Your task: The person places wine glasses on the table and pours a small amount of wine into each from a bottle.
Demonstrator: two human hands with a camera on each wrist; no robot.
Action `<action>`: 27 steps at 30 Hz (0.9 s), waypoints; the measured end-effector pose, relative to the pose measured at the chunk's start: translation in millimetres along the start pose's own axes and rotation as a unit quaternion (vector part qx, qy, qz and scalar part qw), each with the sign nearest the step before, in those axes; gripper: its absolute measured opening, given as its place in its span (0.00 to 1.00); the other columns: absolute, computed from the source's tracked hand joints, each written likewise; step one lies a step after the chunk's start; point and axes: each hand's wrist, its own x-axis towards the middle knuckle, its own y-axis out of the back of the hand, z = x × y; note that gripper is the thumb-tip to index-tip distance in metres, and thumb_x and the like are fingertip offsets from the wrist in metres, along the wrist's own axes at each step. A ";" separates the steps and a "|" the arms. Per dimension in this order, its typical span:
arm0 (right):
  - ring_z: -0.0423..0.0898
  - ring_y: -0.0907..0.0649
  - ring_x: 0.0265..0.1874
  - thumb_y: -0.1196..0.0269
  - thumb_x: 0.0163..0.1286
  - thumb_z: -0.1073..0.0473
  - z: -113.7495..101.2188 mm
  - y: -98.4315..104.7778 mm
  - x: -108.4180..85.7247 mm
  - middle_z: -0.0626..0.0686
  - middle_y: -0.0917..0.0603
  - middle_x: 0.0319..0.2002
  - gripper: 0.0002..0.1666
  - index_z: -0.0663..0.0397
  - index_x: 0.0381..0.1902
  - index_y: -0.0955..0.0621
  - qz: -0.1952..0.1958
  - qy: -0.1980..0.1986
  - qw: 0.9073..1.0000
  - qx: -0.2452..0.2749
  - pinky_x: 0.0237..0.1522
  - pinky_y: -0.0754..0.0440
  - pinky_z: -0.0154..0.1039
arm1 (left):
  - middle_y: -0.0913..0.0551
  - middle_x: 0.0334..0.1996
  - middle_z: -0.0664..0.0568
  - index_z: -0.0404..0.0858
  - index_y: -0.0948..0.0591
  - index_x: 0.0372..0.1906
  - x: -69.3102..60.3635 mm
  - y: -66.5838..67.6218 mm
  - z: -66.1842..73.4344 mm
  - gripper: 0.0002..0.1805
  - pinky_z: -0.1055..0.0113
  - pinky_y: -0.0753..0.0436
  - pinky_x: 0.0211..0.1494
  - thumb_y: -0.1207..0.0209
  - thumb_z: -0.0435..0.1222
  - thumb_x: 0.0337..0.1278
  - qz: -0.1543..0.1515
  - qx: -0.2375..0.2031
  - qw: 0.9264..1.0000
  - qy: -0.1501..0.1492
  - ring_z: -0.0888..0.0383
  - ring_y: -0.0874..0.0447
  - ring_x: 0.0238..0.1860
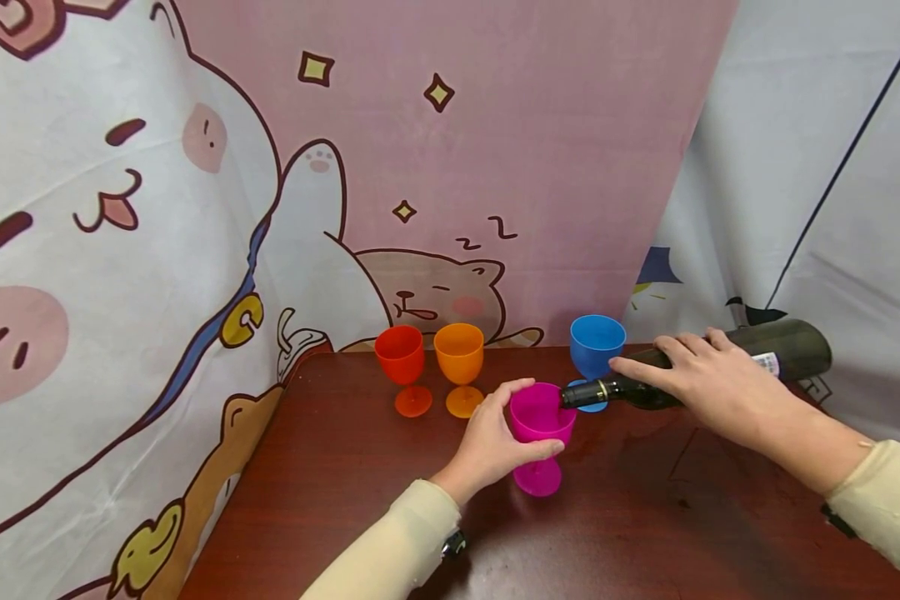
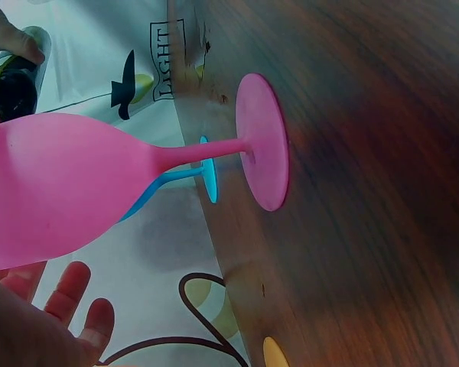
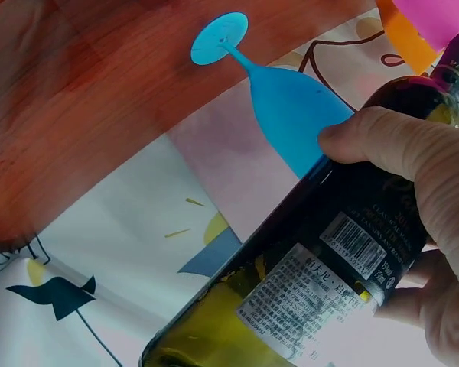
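Observation:
A pink goblet (image 1: 540, 417) stands on the table, its foot flat on the wood in the left wrist view. The left hand (image 1: 487, 442) holds its bowl from the left, thumb in front and fingers behind. The right hand (image 1: 712, 383) grips a dark green bottle (image 1: 787, 348), tilted with its neck pointing left and its mouth at the goblet's rim. The right wrist view shows the bottle's labels (image 3: 298, 302) and the right thumb lying across the glass. Whether liquid flows cannot be seen.
Behind, a red goblet (image 1: 401, 358) and an orange goblet (image 1: 460, 358) stand side by side at the back edge. A blue goblet (image 1: 597, 340) stands behind the bottle's neck. A printed cloth (image 1: 540, 167) hangs behind the brown table (image 1: 330, 500).

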 end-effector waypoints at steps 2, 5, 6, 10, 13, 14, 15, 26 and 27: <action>0.61 0.15 0.47 0.20 0.43 0.77 -0.4 0.2 0.2 0.61 0.17 0.49 0.60 0.31 0.73 0.24 0.002 0.000 1.000 -0.002 0.43 0.18 0.62 | 0.17 0.60 0.61 0.69 0.30 0.73 0.0 0.0 -0.1 0.47 0.70 0.14 0.52 0.18 0.54 0.46 -0.001 -0.001 1.000 0.000 0.60 0.23 0.59; 0.62 0.16 0.47 0.20 0.42 0.77 -0.5 0.2 0.2 0.61 0.17 0.50 0.61 0.31 0.73 0.24 0.001 0.000 1.000 -0.004 0.43 0.18 0.63 | 0.17 0.61 0.61 0.69 0.29 0.73 0.2 0.0 -0.1 0.47 0.70 0.14 0.52 0.18 0.53 0.46 -0.002 -0.002 1.000 0.000 0.61 0.23 0.59; 0.62 0.16 0.48 0.20 0.43 0.77 -0.7 0.3 0.1 0.61 0.17 0.50 0.61 0.31 0.73 0.24 -0.001 -0.001 1.000 -0.005 0.43 0.18 0.63 | 0.17 0.61 0.61 0.68 0.29 0.73 0.2 0.0 0.0 0.47 0.70 0.14 0.52 0.18 0.53 0.46 -0.002 -0.002 1.000 0.000 0.61 0.23 0.59; 0.62 0.16 0.48 0.21 0.44 0.78 -1.2 0.2 -0.2 0.61 0.17 0.50 0.61 0.30 0.73 0.24 -0.003 -0.002 1.000 -0.007 0.44 0.17 0.63 | 0.17 0.61 0.61 0.68 0.29 0.73 0.1 0.0 0.4 0.47 0.70 0.14 0.52 0.18 0.53 0.46 -0.002 0.001 1.000 -0.001 0.61 0.23 0.59; 0.61 0.15 0.48 0.22 0.45 0.78 -1.6 0.2 -0.2 0.61 0.16 0.50 0.60 0.30 0.73 0.24 -0.003 -0.002 1.000 -0.009 0.44 0.17 0.62 | 0.17 0.61 0.60 0.68 0.29 0.73 0.2 0.0 0.4 0.47 0.70 0.14 0.52 0.18 0.54 0.46 -0.001 0.003 1.000 -0.003 0.61 0.23 0.58; 0.61 0.15 0.48 0.22 0.45 0.78 -1.6 0.2 -0.2 0.61 0.16 0.50 0.59 0.30 0.73 0.24 -0.002 -0.001 1.000 -0.009 0.44 0.17 0.62 | 0.17 0.60 0.60 0.67 0.29 0.73 0.2 0.0 0.4 0.47 0.70 0.14 0.52 0.18 0.54 0.46 -0.001 0.004 1.000 -0.004 0.61 0.23 0.58; 0.61 0.15 0.48 0.22 0.46 0.78 -1.5 0.1 -0.2 0.61 0.16 0.50 0.59 0.31 0.73 0.24 -0.001 -0.001 1.000 -0.009 0.43 0.17 0.62 | 0.17 0.60 0.60 0.67 0.29 0.73 0.1 -0.1 0.3 0.47 0.70 0.14 0.52 0.18 0.54 0.46 0.000 0.005 1.000 -0.005 0.61 0.22 0.58; 0.62 0.15 0.48 0.21 0.43 0.77 -0.2 0.6 -1.7 0.62 0.16 0.49 0.60 0.32 0.72 0.24 0.002 0.002 1.000 -0.006 0.43 0.17 0.63 | 0.17 0.59 0.60 0.66 0.29 0.73 0.5 -1.1 -0.1 0.47 0.70 0.14 0.51 0.18 0.55 0.45 0.003 0.011 1.000 -0.009 0.61 0.22 0.57; 0.62 0.15 0.48 0.21 0.43 0.77 -0.2 0.3 -1.6 0.62 0.16 0.49 0.60 0.31 0.72 0.24 0.003 0.002 1.000 -0.007 0.43 0.17 0.63 | 0.17 0.59 0.60 0.67 0.29 0.73 0.5 -1.0 0.0 0.47 0.70 0.14 0.51 0.18 0.55 0.45 0.003 0.011 1.000 -0.008 0.61 0.22 0.57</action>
